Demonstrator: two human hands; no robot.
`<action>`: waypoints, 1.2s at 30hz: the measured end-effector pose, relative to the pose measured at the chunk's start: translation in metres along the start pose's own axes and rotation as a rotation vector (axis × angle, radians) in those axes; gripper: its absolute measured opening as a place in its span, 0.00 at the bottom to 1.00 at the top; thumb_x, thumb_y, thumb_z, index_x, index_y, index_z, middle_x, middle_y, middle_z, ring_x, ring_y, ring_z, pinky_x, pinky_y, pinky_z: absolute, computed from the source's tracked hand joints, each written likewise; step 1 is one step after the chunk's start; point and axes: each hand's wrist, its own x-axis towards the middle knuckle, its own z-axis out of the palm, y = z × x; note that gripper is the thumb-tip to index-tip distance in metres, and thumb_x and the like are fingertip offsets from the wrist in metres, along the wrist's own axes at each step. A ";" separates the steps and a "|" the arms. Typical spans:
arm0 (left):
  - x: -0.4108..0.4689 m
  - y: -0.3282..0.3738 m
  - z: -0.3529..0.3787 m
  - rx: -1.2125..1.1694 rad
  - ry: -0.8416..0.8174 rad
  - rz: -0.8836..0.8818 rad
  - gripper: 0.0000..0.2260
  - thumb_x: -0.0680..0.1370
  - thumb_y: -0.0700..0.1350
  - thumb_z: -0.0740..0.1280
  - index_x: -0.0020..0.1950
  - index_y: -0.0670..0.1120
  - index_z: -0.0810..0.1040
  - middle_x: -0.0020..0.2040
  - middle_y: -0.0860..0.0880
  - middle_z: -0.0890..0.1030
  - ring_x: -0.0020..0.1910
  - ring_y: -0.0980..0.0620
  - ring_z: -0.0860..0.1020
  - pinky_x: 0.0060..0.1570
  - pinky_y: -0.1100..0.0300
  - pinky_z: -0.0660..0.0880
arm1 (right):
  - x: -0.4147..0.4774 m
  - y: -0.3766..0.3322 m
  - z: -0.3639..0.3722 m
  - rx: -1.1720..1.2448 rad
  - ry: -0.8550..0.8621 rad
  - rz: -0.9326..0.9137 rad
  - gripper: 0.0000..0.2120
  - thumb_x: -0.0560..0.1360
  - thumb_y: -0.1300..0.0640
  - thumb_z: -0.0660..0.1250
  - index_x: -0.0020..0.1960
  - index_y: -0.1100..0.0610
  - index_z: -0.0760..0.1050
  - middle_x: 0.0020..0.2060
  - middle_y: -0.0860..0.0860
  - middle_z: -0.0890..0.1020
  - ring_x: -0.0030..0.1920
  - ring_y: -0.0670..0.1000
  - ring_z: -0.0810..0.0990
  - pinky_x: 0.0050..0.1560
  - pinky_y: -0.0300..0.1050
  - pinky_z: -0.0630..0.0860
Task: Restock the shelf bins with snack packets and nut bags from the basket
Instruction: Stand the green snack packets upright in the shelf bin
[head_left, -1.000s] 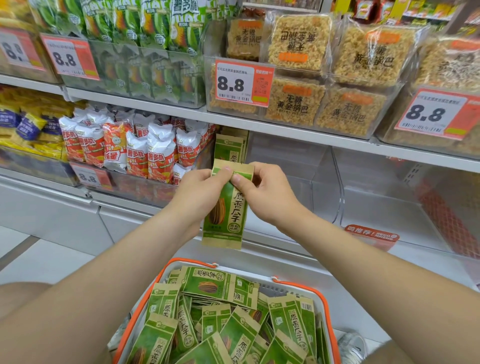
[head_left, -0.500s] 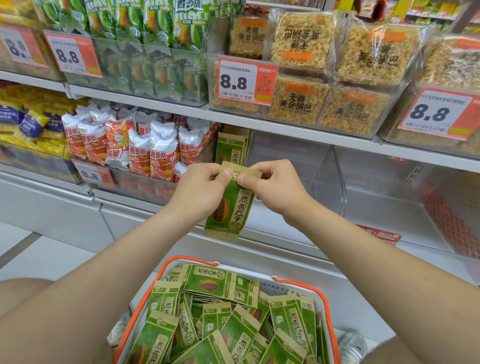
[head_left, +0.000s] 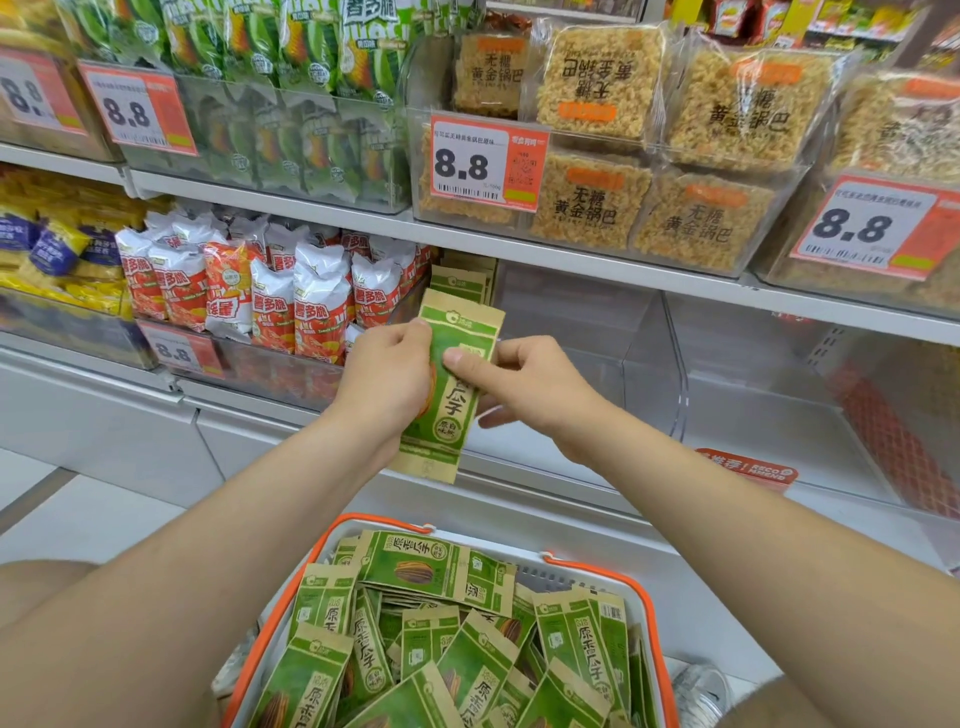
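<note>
1 green 瓜子 packet, 8.8 tag

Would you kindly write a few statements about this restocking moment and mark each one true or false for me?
1. The left hand and right hand both hold one green seed packet in front of the shelf. True.
2. The basket is empty. False: it is full of green packets.
3. The clear bin behind the held packet already has a few matching packets at its left end. True.
4. The price tag above the hands reads 9.9. False: it reads 8.8.
</note>
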 end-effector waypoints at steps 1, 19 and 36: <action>0.002 0.000 -0.001 -0.010 0.011 -0.011 0.19 0.88 0.50 0.58 0.49 0.43 0.85 0.45 0.42 0.87 0.46 0.40 0.86 0.49 0.44 0.84 | -0.001 0.000 0.001 -0.046 -0.064 0.010 0.18 0.79 0.47 0.73 0.57 0.62 0.83 0.45 0.57 0.88 0.43 0.55 0.88 0.48 0.54 0.86; 0.033 -0.017 -0.026 0.883 -0.357 0.322 0.30 0.71 0.58 0.81 0.58 0.46 0.67 0.48 0.51 0.80 0.46 0.52 0.80 0.43 0.54 0.78 | 0.032 0.012 -0.001 0.286 0.158 0.201 0.13 0.83 0.54 0.69 0.59 0.63 0.80 0.44 0.59 0.88 0.41 0.59 0.89 0.34 0.47 0.84; 0.057 -0.028 -0.038 1.445 -0.501 0.200 0.09 0.79 0.55 0.68 0.49 0.51 0.75 0.48 0.49 0.79 0.47 0.44 0.79 0.51 0.45 0.81 | 0.122 0.046 0.004 -0.423 0.400 -0.055 0.16 0.78 0.54 0.75 0.63 0.55 0.79 0.55 0.51 0.84 0.56 0.54 0.82 0.56 0.48 0.79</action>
